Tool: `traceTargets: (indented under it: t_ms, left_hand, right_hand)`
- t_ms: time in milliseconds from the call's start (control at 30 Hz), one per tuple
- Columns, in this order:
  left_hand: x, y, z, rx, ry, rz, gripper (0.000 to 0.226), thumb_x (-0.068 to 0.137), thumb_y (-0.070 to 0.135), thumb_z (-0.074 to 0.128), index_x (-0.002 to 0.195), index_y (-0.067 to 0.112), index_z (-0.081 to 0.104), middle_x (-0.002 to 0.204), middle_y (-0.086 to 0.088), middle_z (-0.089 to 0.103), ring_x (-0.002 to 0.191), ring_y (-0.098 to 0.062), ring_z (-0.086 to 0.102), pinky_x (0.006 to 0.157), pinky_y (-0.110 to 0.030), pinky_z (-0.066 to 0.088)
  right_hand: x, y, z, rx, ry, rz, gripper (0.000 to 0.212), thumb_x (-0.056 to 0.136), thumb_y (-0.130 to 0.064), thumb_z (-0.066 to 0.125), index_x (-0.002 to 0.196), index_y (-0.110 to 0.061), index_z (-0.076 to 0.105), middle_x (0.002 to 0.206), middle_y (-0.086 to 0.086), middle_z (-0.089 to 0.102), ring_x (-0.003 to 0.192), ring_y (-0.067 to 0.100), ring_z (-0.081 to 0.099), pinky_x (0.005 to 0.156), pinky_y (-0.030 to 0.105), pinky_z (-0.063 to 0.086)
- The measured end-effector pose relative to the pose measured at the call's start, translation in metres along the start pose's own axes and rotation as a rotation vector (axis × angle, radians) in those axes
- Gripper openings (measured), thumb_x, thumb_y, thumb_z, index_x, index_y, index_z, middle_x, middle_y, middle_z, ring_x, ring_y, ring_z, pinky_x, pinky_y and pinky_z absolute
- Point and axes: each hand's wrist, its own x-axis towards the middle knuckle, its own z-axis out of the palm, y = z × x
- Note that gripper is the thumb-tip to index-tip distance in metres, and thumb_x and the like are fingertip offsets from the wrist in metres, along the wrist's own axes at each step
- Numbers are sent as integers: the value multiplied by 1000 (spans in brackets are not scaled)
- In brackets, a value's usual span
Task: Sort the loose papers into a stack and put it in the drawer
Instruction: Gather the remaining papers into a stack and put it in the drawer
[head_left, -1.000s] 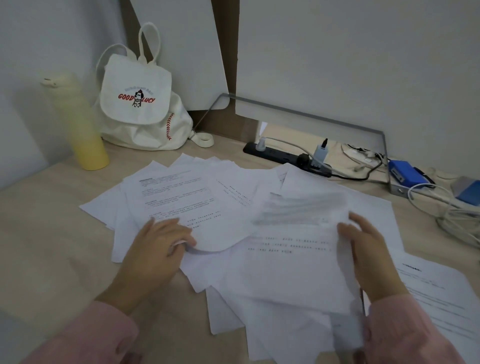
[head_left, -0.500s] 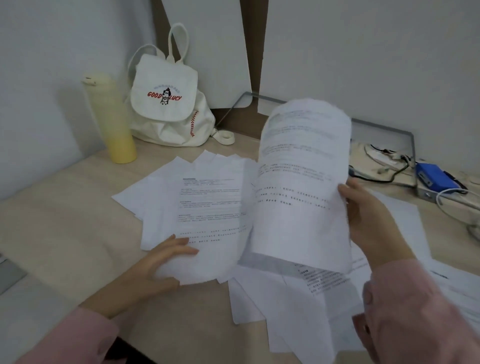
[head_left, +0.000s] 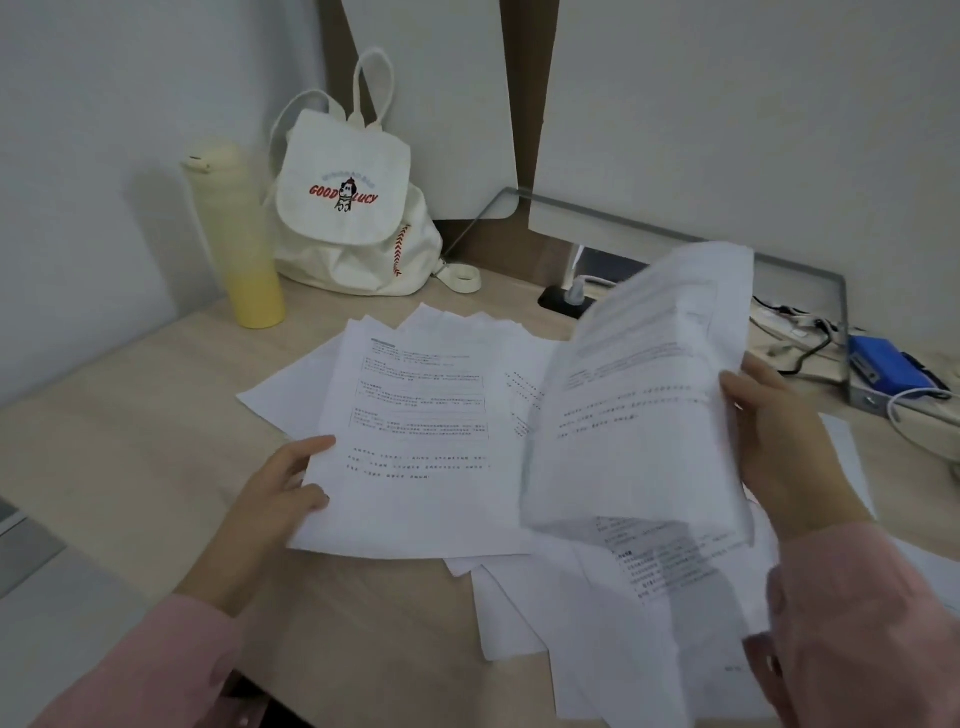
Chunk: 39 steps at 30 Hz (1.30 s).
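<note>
Several printed white papers lie fanned over the wooden desk (head_left: 130, 441). My left hand (head_left: 280, 493) grips the left edge of the top sheet of the left pile (head_left: 415, 447), thumb on top and fingers under it. My right hand (head_left: 779, 441) holds a lifted, curling sheet (head_left: 639, 405) by its right edge, raised above the desk and blurred. More loose sheets (head_left: 597, 623) lie beneath it toward the near edge. No drawer shows.
A yellow bottle (head_left: 239, 234) and a white drawstring backpack (head_left: 348, 208) stand at the back left. A black power strip (head_left: 563, 304), cables and a blue box (head_left: 883, 364) sit at the back right by a metal rail. A grey surface (head_left: 21, 545) lies at the far left.
My right hand lifted one sheet off the desk and swung it up and leftward. My left hand shifted to grip the left pile's edge. The view panned so everything sits further right.
</note>
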Motion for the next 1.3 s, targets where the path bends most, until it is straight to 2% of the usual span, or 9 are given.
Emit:
traceTargets:
  t_ms: [200,333,467,533,767,867,967,1100,1300]
  left_hand:
    - [-7,-2,-4,50,-103,-66,72,85,-13,45,144,24,26,128,-2,49,113,-19,49,83,-30,41]
    - [-7,-6,-1,44,-132,-97,70,86,-11,44,145,21,26,115,1,56,99,-17,55,69,-23,42]
    - [2,-8,1,3,-108,-146,52,90,0,46,137,22,40,125,-5,58,105,-21,57,76,-27,46]
    - [7,-6,4,-68,-88,-163,34,91,19,54,124,22,51,120,-5,62,100,-20,62,81,-34,49]
    - [8,1,23,30,-169,-102,45,87,26,61,130,17,51,123,-1,63,108,-22,62,97,-43,48]
    - [8,0,29,63,-135,-63,39,90,16,57,128,15,51,119,-2,62,105,-21,61,90,-39,49]
    - [8,-3,32,95,-68,4,28,92,19,54,120,18,52,109,4,62,96,-15,60,74,-28,49]
    - [9,-12,37,142,31,79,11,94,23,51,94,34,53,93,18,58,89,-7,58,67,-22,44]
    - [4,-15,41,184,86,172,22,95,22,48,83,40,48,90,20,58,83,4,54,65,-15,40]
  right_hand:
    - [6,18,20,211,-170,247,42,92,0,37,130,-11,53,126,14,60,116,30,54,102,44,41]
    - [5,51,32,-58,-44,281,30,93,2,37,113,-3,58,99,14,66,90,30,61,82,41,50]
    - [0,69,31,-567,30,164,23,90,3,41,102,-5,59,74,3,56,66,20,50,55,22,45]
    - [-7,75,37,-670,-25,114,25,91,0,40,104,-14,56,76,-3,56,66,13,51,58,24,41]
    - [-1,92,48,-948,-242,-30,36,94,-20,50,130,-17,50,104,6,59,89,21,57,72,25,46]
    - [14,88,26,-1292,-82,-284,54,89,-28,58,138,-12,41,133,14,45,122,29,44,98,34,38]
    - [27,86,-1,-1576,-63,-185,70,88,-46,53,145,-13,27,150,19,24,137,35,25,110,40,25]
    - [34,95,-18,-1700,-42,-137,56,93,-46,41,135,-9,34,126,16,49,116,32,47,88,38,44]
    - [40,88,-24,-1850,-104,-370,47,97,-38,36,135,-12,33,107,9,61,92,26,62,65,29,41]
